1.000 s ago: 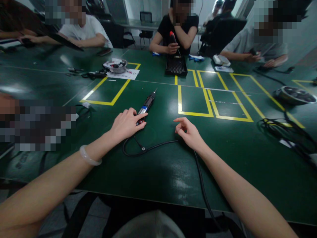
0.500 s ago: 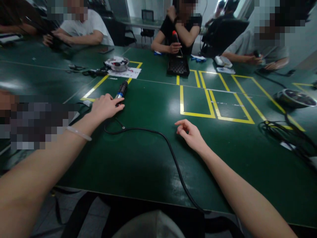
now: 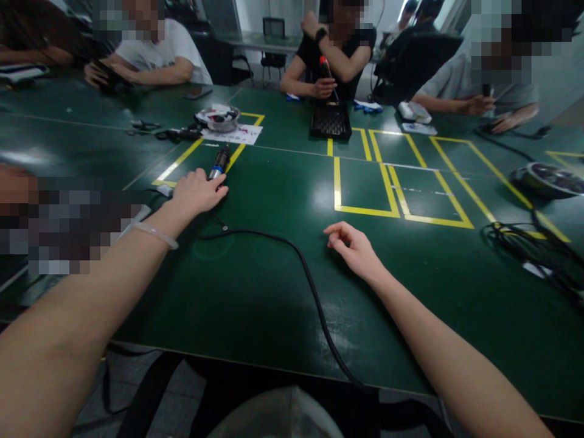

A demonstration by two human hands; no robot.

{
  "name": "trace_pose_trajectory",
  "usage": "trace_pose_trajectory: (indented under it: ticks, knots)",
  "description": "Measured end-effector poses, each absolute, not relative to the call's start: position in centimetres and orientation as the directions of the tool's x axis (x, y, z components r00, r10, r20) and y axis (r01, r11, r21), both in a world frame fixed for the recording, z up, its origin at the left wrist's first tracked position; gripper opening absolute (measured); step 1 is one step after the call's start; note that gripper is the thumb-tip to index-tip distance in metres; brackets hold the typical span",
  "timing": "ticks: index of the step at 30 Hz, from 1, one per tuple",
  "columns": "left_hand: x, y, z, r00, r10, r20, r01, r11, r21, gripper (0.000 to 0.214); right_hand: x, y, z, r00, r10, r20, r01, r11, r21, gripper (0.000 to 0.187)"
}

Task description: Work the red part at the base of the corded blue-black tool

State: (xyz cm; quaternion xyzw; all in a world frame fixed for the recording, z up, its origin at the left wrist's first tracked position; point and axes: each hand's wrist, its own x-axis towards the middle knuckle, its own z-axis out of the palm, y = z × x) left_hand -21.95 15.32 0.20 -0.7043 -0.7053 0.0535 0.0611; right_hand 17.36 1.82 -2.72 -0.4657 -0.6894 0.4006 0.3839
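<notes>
My left hand [image 3: 197, 193] lies over the rear end of an electric screwdriver [image 3: 219, 163], fingers wrapped on it, at the left of the green table [image 3: 274, 286]. The tool's dark body points away from me across a yellow tape line. Its black cord [image 3: 305, 277] runs from under my hand, curves right and drops over the near table edge. My right hand [image 3: 353, 246] rests on the table to the right of the cord, fingers loosely curled, thumb and forefinger apart, holding nothing. A pale bangle [image 3: 156, 231] sits on my left wrist.
Yellow tape rectangles [image 3: 365, 210] mark the tabletop. A metal bowl [image 3: 222, 117] on white paper and a black tray [image 3: 330, 123] stand farther back. A round fan [image 3: 547, 179] and coiled cables [image 3: 524, 240] lie at right. Several other people sit around the table; one opposite holds a red-topped tool.
My left hand slid the screwdriver from the table's middle out to the left and farther away, dragging the cord with it. My right hand stayed nearly still.
</notes>
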Motion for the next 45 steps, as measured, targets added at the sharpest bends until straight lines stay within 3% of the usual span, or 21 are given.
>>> trace_pose_trajectory:
  ticks: [5, 21, 29, 36, 45]
  knots:
    - [-21.7, 15.2, 0.4, 0.017, 1.0, -0.015, 0.984, -0.02, -0.178, 0.072, 17.3, 1.7, -2.6, -0.275, 0.949, 0.153, 0.342, 0.246, -0.907, 0.016]
    - [-15.8, 9.1, 0.8, 0.02, 0.999, 0.048, 0.983, -0.011, -0.182, 0.061, 17.1, 1.7, -2.7, -0.287, 0.944, 0.162, 0.36, 0.263, -0.895, 0.015]
    - [-10.8, 4.2, 0.9, 0.145, 0.987, 0.07, 0.979, -0.132, -0.156, 0.057, 16.4, 1.0, -1.9, -0.316, 0.926, 0.207, 0.443, 0.337, -0.831, 0.016]
    - [-5.8, 1.1, 1.3, 0.29, 0.955, 0.062, 0.947, -0.277, -0.161, 0.049, 15.9, 0.7, -1.7, -0.376, 0.915, 0.144, 0.528, 0.339, -0.779, 0.017]
    - [-0.3, -0.4, 1.0, 0.397, 0.916, 0.062, 0.916, -0.392, -0.084, 0.041, 16.4, 1.2, -2.8, -0.336, 0.939, 0.075, 0.423, 0.221, -0.879, 0.016]
